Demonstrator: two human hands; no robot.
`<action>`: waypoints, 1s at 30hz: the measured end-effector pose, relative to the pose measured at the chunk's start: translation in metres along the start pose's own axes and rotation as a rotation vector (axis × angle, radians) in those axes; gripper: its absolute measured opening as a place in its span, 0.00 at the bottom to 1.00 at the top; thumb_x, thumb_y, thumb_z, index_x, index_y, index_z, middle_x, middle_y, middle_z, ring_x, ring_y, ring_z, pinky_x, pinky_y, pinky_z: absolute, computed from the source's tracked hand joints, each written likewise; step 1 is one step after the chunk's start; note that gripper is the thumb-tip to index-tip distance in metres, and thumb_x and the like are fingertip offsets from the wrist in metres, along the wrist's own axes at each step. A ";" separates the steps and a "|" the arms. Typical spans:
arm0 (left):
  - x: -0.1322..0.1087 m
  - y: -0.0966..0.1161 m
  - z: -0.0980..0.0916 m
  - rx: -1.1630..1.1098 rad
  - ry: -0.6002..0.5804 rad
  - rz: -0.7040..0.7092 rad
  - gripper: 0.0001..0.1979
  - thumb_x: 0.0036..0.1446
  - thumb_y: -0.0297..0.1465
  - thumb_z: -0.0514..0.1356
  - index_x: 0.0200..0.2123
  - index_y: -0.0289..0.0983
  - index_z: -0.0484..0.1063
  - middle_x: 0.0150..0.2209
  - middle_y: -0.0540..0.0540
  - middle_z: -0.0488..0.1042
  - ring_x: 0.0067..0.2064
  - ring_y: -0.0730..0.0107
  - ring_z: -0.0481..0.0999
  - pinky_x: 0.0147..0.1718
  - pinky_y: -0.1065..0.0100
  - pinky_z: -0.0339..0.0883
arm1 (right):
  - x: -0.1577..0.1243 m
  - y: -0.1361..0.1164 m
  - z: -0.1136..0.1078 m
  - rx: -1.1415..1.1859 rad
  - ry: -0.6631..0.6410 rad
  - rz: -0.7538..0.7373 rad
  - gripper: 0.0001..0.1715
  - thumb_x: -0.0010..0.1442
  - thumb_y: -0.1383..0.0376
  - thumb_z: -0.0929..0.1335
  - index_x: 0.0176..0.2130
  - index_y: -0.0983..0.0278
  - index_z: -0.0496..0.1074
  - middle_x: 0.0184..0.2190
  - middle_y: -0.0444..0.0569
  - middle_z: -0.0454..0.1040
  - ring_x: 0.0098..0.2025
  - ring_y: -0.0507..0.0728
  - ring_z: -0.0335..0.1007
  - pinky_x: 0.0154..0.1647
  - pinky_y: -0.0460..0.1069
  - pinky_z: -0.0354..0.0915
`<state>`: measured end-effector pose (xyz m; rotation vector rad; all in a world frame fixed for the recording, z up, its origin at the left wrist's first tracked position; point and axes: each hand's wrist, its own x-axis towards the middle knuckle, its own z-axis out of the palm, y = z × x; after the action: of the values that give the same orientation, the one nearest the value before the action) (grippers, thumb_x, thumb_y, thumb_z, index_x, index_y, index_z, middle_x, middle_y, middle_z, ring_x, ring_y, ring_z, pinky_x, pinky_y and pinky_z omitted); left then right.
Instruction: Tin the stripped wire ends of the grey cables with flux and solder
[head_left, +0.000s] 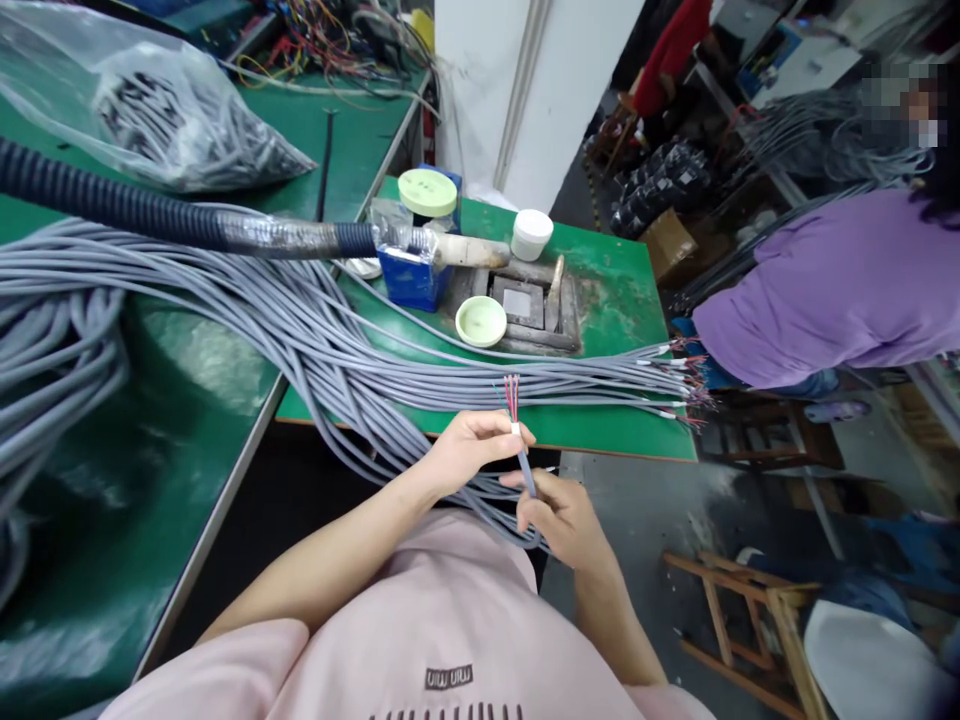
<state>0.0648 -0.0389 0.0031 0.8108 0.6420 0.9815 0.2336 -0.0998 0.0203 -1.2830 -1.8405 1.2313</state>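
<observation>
Lay far left of the fingers: a bag [172,120] of dark parts and a black hose [112,205] across the green table [187,400]. Ran from there toward the fingers: a thick sheaf of grey cables [315,340], sagging off the table edge into the lap.

Left hand [469,450] pinched shut, thumb and forefinger closed on the white collar of one cable [525,470], just under its stripped wires [511,397]. Stood those wires upright above the fingertips, red and blue, fanned a little. Right hand [562,515] closed around the grey jacket just below the left fingertips, nearly touching them, cable running down through the fist.

Judged the step: sorting or dressing the bare ends. Best done with the left pinch kept right at the jacket's cut, so the strands stayed stiff and apart, and the right grip firm enough to stop the jacket twisting, not so tight as to kink it. Worth keeping the strands clear of the sheaf behind, so nothing snagged.

Sat beyond the fingers, on the far table: a blue box [409,275], a green lid [481,321], a white jar [531,234], a metal block [521,305]. Lay right of the fingertips: more stripped ends [679,375] at the table's edge. Bent further right: a person in purple [825,290], hands apart from these.
</observation>
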 end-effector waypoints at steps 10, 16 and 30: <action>0.002 0.007 -0.004 -0.092 0.115 0.042 0.15 0.43 0.40 0.71 0.28 0.34 0.77 0.25 0.49 0.75 0.27 0.76 0.71 0.32 0.71 0.68 | 0.012 -0.003 0.010 0.073 0.217 0.017 0.17 0.64 0.57 0.62 0.36 0.63 0.75 0.14 0.38 0.61 0.15 0.47 0.56 0.17 0.43 0.55; 0.002 0.008 -0.004 -0.098 0.168 0.060 0.12 0.43 0.37 0.71 0.26 0.34 0.77 0.25 0.49 0.76 0.27 0.76 0.72 0.31 0.71 0.68 | 0.014 -0.005 0.011 0.032 0.222 0.023 0.16 0.64 0.58 0.62 0.37 0.63 0.75 0.14 0.38 0.61 0.15 0.47 0.56 0.18 0.43 0.55; 0.005 0.005 -0.009 -0.430 -0.169 -0.150 0.09 0.43 0.32 0.66 0.20 0.33 0.70 0.19 0.49 0.67 0.21 0.75 0.65 0.20 0.72 0.58 | 0.015 -0.003 0.011 -0.116 0.099 -0.169 0.16 0.65 0.60 0.62 0.39 0.63 0.76 0.18 0.42 0.69 0.19 0.49 0.64 0.23 0.44 0.60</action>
<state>0.0582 -0.0302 0.0016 0.4506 0.3225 0.8627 0.2175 -0.0906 0.0177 -1.1991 -1.9276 0.9681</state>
